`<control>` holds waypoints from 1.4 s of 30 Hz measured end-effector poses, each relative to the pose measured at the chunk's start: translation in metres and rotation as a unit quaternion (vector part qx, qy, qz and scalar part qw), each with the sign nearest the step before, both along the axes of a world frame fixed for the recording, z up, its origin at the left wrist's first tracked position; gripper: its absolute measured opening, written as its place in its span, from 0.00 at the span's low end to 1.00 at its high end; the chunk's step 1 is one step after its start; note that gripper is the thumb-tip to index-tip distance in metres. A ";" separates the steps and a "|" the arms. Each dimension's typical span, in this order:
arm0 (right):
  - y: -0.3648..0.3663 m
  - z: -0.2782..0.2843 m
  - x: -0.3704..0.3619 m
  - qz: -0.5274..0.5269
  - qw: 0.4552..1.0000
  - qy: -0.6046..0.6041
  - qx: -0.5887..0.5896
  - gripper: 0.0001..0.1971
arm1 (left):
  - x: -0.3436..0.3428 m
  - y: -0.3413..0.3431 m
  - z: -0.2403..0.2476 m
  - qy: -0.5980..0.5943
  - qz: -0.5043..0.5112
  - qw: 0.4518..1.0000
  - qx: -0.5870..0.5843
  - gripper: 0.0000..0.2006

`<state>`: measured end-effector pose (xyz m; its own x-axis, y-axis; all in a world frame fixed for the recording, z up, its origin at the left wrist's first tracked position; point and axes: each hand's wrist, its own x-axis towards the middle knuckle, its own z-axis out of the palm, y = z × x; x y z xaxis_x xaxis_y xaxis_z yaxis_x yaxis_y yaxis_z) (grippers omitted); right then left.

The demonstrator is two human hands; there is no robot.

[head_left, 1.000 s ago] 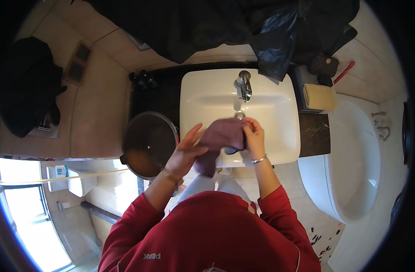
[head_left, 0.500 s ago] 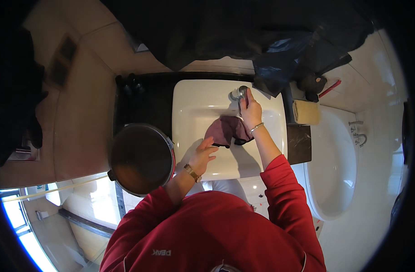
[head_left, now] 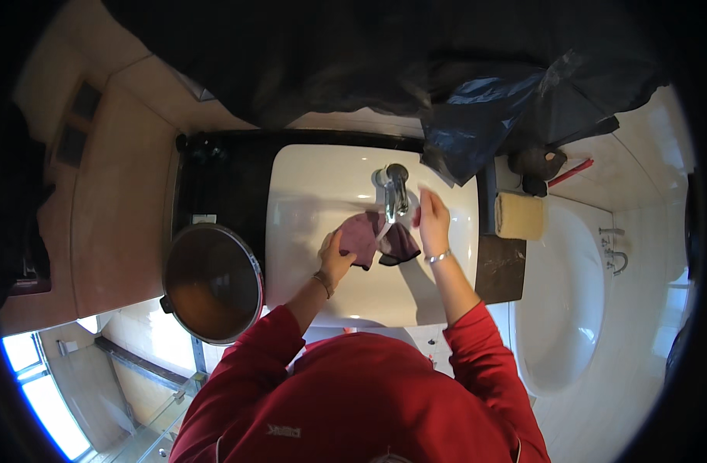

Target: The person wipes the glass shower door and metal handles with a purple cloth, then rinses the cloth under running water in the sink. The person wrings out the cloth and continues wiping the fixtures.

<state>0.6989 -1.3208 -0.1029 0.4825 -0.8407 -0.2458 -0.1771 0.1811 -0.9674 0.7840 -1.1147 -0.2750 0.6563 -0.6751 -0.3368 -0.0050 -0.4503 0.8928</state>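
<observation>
A mauve cloth garment with dark edging (head_left: 359,237) lies in the white washbasin (head_left: 299,204), below the chrome tap (head_left: 397,189). A pale streak that looks like running water runs from the spout onto the cloth. My left hand (head_left: 335,261) has hold of the garment's left side, thumb on top and the other fingers partly hidden. Just right of the tap is my right hand (head_left: 433,221), apart from both tap and cloth. Its fingers are loosely extended and a little blurred, with nothing visible in them.
A large round dark pot (head_left: 214,282) stands left of the basin on the black counter (head_left: 218,185). Black plastic sheeting (head_left: 477,116) hangs over the back. A yellowish folded cloth (head_left: 519,216) sits at the right, beside a white bathtub (head_left: 561,309).
My right hand has let go of the tap lever and moved down and right. My left hand has closed on the garment's left side. Water now appears to run from the tap.
</observation>
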 end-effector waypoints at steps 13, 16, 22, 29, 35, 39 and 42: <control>-0.009 -0.182 -0.070 0.267 0.837 0.298 -0.374 0.15 | -0.026 -0.019 -0.017 -0.117 0.001 0.991 0.071 0.33; -0.020 -0.118 -0.057 0.046 0.887 0.271 -0.372 0.12 | -0.016 0.007 -0.018 0.049 0.193 0.980 -0.028 0.30; 0.070 -0.164 -0.011 0.241 0.958 0.089 -0.124 0.27 | -0.035 -0.025 0.064 0.409 0.278 0.863 -0.102 0.25; 0.101 -0.066 -0.020 0.309 0.934 -0.074 -0.162 0.10 | -0.022 -0.029 0.042 0.627 0.111 0.682 -0.359 0.19; 0.087 -0.077 -0.013 0.239 0.900 -0.137 -0.339 0.04 | -0.044 -0.026 -0.039 0.523 0.125 0.737 -0.410 0.13; 0.032 -0.126 -0.019 0.266 0.854 0.238 -0.379 0.07 | -0.047 -0.040 0.047 0.398 0.320 0.855 -0.093 0.13; -0.008 -0.152 -0.033 0.194 0.829 0.226 -0.474 0.10 | -0.037 -0.025 0.061 0.280 0.284 0.915 -0.067 0.13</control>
